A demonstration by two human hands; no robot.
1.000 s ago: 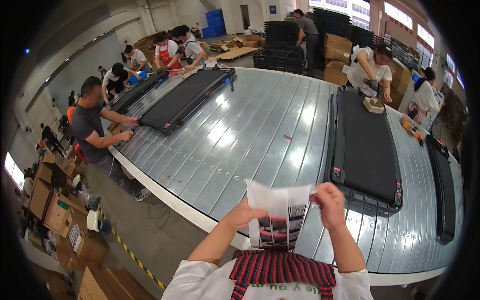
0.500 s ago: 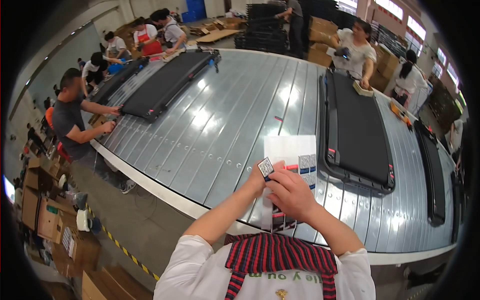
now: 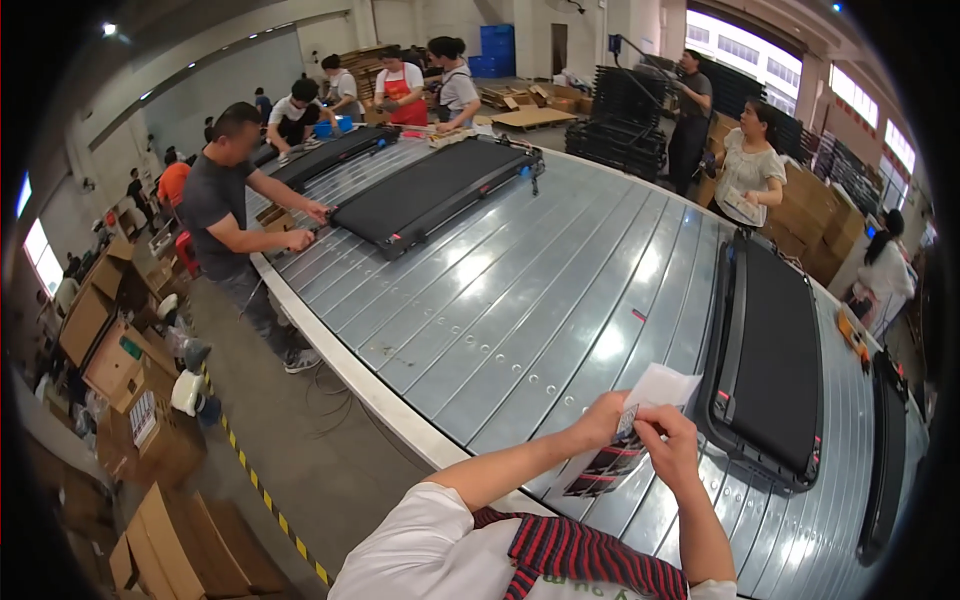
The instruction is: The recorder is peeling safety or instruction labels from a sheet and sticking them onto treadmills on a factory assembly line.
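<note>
White folded paper leaflet (image 3: 662,388), just one, pinched in both grips: left hand (image 3: 604,418) and right hand (image 3: 672,447) closed on it (three flat black treadmills on the ribbed metal table (image 3: 520,300)).

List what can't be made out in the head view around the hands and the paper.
- White sheet: lower part hidden behind the right hand and left hand.
- Small card: too small to tell its kind.
- Dark striped sheet: top covered by the hands; print blurred.
</note>
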